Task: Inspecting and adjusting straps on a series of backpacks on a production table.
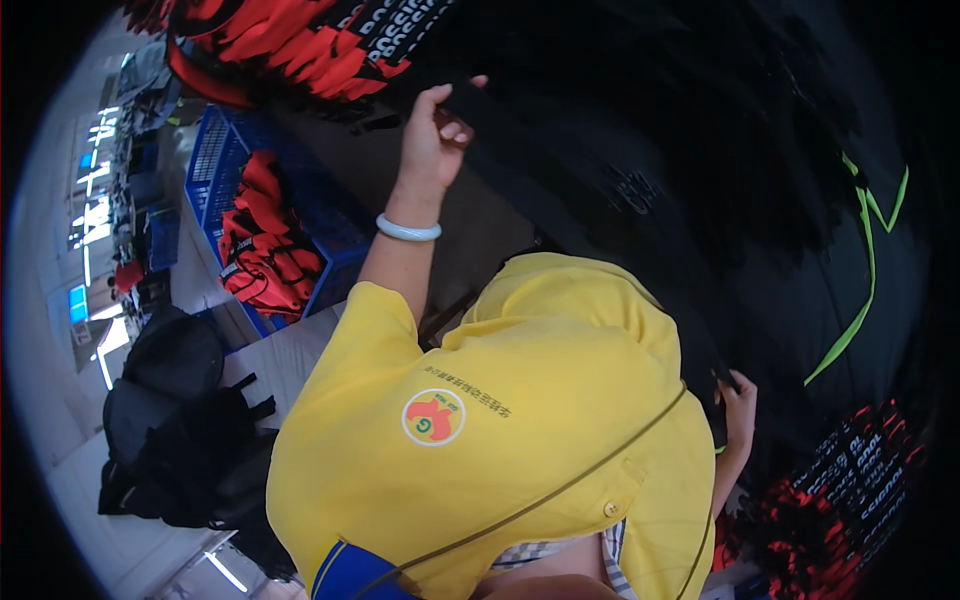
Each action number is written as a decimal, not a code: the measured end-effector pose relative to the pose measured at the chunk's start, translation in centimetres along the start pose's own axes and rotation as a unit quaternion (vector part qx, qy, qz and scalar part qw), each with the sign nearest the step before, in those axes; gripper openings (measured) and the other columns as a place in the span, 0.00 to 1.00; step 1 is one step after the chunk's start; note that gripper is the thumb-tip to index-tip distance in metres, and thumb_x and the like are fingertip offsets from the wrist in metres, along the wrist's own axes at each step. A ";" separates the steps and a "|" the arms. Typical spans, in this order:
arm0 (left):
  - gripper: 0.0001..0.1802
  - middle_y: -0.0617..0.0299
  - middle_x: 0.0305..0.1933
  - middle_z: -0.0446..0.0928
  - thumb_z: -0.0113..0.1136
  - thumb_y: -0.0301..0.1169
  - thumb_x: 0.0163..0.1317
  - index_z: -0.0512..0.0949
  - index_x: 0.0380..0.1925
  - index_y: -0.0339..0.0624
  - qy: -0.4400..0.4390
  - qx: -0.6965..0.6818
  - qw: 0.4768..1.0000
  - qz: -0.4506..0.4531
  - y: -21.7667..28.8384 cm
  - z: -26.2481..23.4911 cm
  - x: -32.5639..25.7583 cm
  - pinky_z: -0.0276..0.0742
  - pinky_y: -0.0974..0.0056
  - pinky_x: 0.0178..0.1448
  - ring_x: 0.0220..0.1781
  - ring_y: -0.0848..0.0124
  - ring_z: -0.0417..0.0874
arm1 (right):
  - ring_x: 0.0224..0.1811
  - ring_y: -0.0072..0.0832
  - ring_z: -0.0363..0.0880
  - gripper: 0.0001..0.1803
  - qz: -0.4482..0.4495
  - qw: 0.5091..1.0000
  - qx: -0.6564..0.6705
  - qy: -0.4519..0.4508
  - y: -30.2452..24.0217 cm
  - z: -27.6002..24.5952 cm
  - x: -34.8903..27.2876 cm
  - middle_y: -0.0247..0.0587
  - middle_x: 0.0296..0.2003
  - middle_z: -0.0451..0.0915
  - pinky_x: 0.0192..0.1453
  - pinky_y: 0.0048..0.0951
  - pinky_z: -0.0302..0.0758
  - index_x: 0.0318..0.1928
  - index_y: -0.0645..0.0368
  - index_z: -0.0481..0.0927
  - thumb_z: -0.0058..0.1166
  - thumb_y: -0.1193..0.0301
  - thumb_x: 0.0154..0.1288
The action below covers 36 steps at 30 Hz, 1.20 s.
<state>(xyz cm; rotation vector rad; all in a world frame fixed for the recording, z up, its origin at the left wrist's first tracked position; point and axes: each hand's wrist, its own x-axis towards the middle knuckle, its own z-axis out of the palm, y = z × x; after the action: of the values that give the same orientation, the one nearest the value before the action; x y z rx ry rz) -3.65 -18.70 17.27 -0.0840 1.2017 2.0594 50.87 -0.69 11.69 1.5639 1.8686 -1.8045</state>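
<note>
A large black fabric piece with thin neon-green trim spreads across the upper right. My left hand, with a pale green bangle on its wrist, is raised and pinches the fabric's upper edge between thumb and fingers. My right hand shows beside my yellow shirt at the lower right, and its fingers are closed on the fabric's lower edge. The shirt fills the middle of the view and hides most of the right arm.
A blue plastic crate at the left holds red-and-black garments. More red-and-black garments lie at the top and at the lower right. Black bags are piled at the lower left on the pale floor.
</note>
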 end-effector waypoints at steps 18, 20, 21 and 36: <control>0.13 0.59 0.40 0.80 0.56 0.23 0.64 0.77 0.48 0.37 -0.061 0.033 0.997 0.038 -1.3 2.3 0.0 0.83 0.64 0.52 0.39 0.72 0.83 | 0.16 0.18 0.70 0.07 0.107 0.970 0.192 -0.107 4.5 -1.2 -0.3 0.33 0.18 0.75 0.21 0.19 0.65 0.31 0.64 0.78 0.55 0.72 0.63; 0.11 0.66 0.30 0.79 0.62 0.31 0.62 0.80 0.43 0.40 0.028 0.179 0.978 0.107 -1.7 2.0 0.8 0.81 0.72 0.36 0.27 0.78 0.80 | 0.16 0.17 0.70 0.07 0.108 0.969 0.191 -0.115 4.1 -2.5 -0.8 0.32 0.18 0.75 0.20 0.18 0.64 0.32 0.63 0.78 0.54 0.72 0.64; 0.11 0.69 0.26 0.76 0.64 0.34 0.61 0.81 0.39 0.40 0.036 0.247 0.962 0.111 -1.5 1.6 1.3 0.78 0.73 0.33 0.24 0.80 0.76 | 0.15 0.16 0.70 0.06 0.114 0.970 0.187 -0.110 3.9 -2.9 -1.0 0.32 0.17 0.75 0.19 0.17 0.64 0.31 0.62 0.77 0.53 0.73 0.64; 0.13 0.68 0.27 0.77 0.69 0.38 0.57 0.81 0.36 0.42 0.220 0.335 0.916 0.000 3.8 -15.5 17.0 0.77 0.67 0.38 0.22 0.79 0.70 | 0.18 0.08 0.62 0.15 0.106 0.985 0.070 0.120 5.0 -9.2 -4.8 0.18 0.17 0.66 0.20 0.15 0.59 0.23 0.53 0.72 0.59 0.63 0.64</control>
<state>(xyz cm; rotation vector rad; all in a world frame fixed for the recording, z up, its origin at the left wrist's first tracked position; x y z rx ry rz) -22.90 -22.34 4.61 -0.2246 2.1256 1.5573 61.62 2.60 14.19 2.0242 1.6157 -1.7536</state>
